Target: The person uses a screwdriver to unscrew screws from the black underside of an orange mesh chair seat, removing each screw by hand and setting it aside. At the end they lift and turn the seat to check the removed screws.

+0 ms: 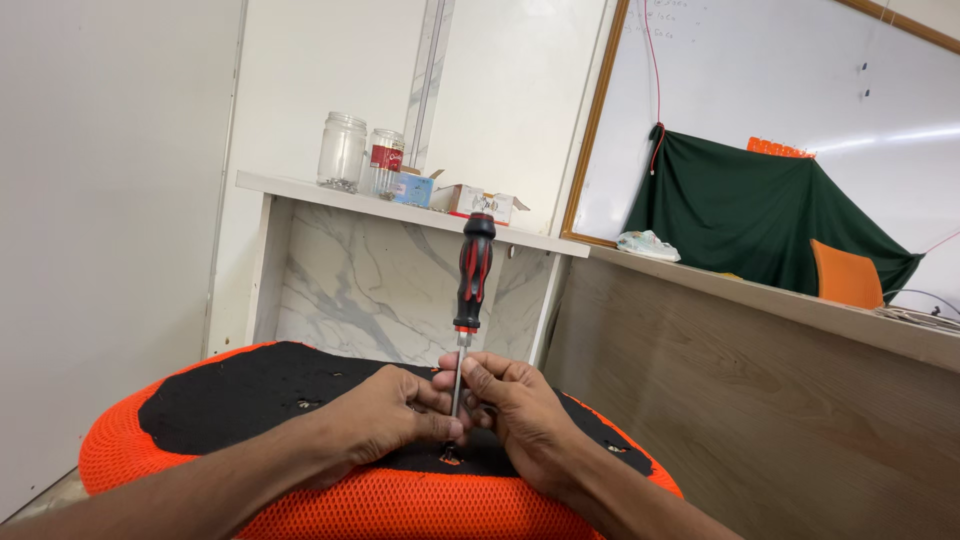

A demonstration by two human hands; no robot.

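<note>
A: Where is the screwdriver (472,270)?
B: Upright between both hands, its red and black handle above them, its tip at a hole in the black panel (250,390) of an orange mesh seat (400,505).
A: And the hands?
B: The left hand (385,412) and right hand (515,405) pinch the metal shaft from either side, fingers touching.
A: Behind?
B: A marble desk (400,260) carrying glass jars (342,150) and small boxes (480,203), a whiteboard (780,70) and a dark green cloth (740,215).

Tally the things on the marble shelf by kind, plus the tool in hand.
Glass jars: 2
Small cardboard boxes: 2
Screwdriver, steadied upright by left hand and right hand: 1
Total: 5
</note>
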